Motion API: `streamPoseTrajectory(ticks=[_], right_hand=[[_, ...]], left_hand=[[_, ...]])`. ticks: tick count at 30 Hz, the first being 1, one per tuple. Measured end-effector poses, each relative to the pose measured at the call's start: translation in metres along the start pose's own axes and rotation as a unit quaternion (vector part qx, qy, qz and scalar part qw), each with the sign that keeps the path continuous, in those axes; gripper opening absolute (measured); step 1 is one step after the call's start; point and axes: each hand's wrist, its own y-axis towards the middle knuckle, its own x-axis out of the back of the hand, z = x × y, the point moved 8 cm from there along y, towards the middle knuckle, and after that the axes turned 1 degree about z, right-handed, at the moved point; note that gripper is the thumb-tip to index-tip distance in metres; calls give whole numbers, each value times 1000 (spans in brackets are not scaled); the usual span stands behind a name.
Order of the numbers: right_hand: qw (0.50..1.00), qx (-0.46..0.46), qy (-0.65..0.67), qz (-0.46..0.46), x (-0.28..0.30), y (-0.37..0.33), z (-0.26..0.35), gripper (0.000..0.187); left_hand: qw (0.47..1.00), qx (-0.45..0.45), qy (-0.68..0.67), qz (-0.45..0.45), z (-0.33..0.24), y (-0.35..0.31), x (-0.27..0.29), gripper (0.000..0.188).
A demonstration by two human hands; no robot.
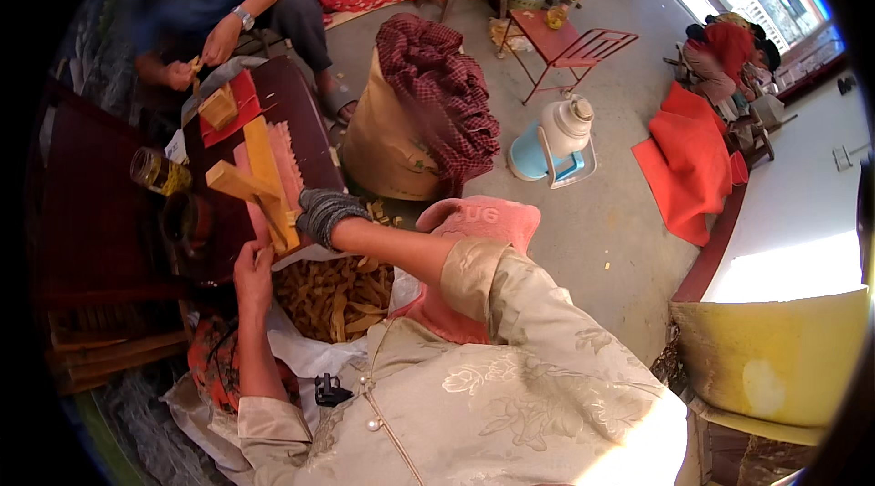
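Working at dark-red table, gloved right hand, wooden block, grey floor

Holds right arm leftward across mid-frame, gloved right hand left of centre; holds bare left hand, curled, lower and farther left

A few pale letters stand on the soft, fleecy pink cloth at near centre; farther back, the tall tan sack carries a faint green mark, too small to read.
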Motion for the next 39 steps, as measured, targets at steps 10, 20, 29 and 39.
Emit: streamPoseTrajectory(ticks=[10,20,29,39], right_hand=[[932,318,128,-117,4,-90,49,20],[922,302,224,94,-27,-106,56,29],[952,282,101,-60,-22,-96,50,26],[541,-47,625,560,-92,-120,55,35]], left_hand=[[770,256,-544,215,-10,-115,-89,39],[761,253,-594,59,-6,-104,-64,16],[940,130,-274,154,-13,-104,-59,14],[957,-258,-18,-134,-102,-111,8,31]])
